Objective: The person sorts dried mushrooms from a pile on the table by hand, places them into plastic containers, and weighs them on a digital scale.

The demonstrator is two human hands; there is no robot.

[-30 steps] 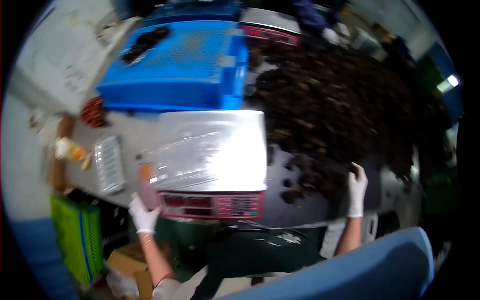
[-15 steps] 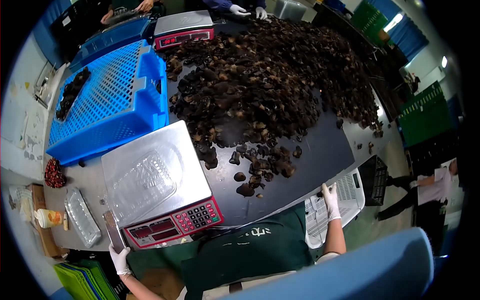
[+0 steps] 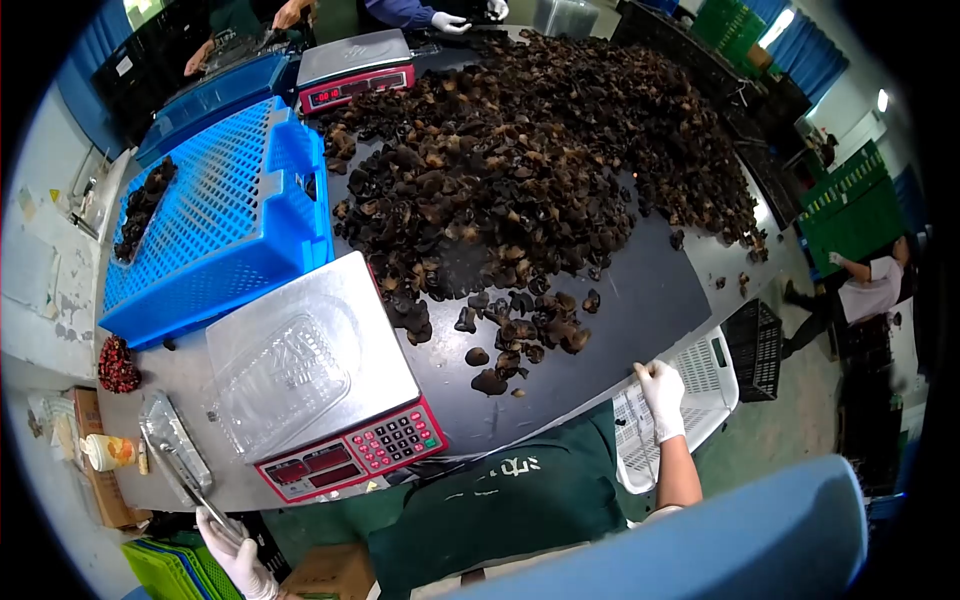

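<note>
My left hand [image 3: 236,562], in a white glove, is closed around a thin, dark, phone-like object [image 3: 190,478] at the lower left. The object's upper end overlaps a clear plastic tray [image 3: 173,435] on the table. My right hand [image 3: 662,398], also gloved, rests at the table's front edge above a white basket, its fingers loosely bent and slightly apart, with nothing visible in them. Between my hands stands a scale [image 3: 350,455] with a red front and a metal plate; an empty clear tray [image 3: 290,385] lies on it.
Dark mushroom-like pieces [image 3: 520,180] are heaped across the table. An upturned blue crate [image 3: 200,240] carries a filled tray [image 3: 147,205]. A second scale [image 3: 355,75] stands behind. Other people's hands [image 3: 450,22] work at the far side; a person [image 3: 875,290] is at right. A white basket [image 3: 700,385] sits below.
My left hand has moved down, and the phone-like object has shifted left and tilted over the side tray. My right hand's fingers are more bent. The person at right has moved.
</note>
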